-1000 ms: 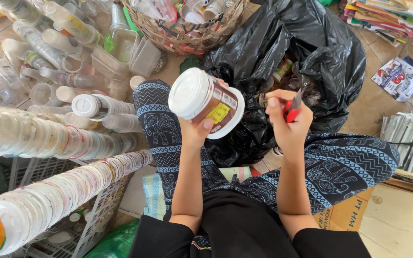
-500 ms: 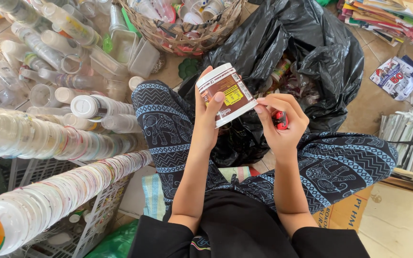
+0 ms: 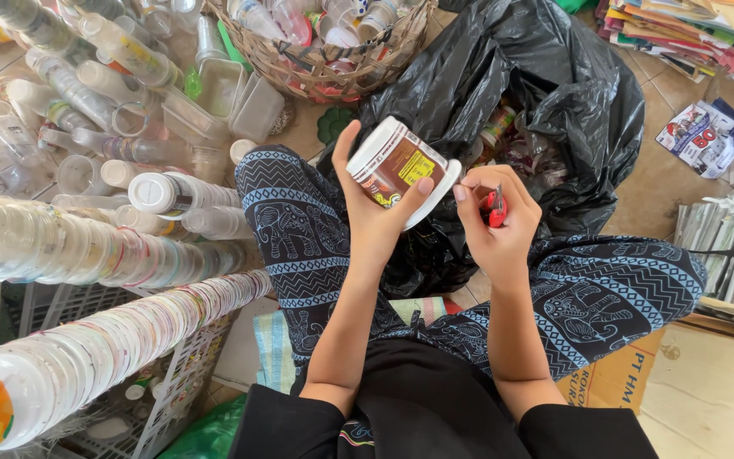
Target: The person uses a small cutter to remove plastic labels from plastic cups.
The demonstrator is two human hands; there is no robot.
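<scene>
My left hand (image 3: pixel 374 208) grips a white plastic cup (image 3: pixel 399 166) with a brown and yellow label, tilted on its side, rim toward the lower right. My right hand (image 3: pixel 494 225) is closed around a small red-handled cutter (image 3: pixel 494 206), its fingertips touching the cup's rim. Both hands are raised above my lap, over patterned dark trousers (image 3: pixel 299 229). Just behind the hands lies an open black rubbish bag (image 3: pixel 537 93) with used containers inside.
Long stacks of nested clear cups (image 3: pixel 104 255) lie at the left over white crates (image 3: pixel 121 399). Loose plastic bottles and tubs (image 3: pixel 104 76) cover the floor at upper left. A woven basket (image 3: pixel 333 51) of plastics stands behind. Papers (image 3: pixel 690 34) and cardboard (image 3: pixel 707 391) lie at the right.
My left hand turned the cup from base-up to lying on its side. My right hand with the cutter moved in to the cup's rim.
</scene>
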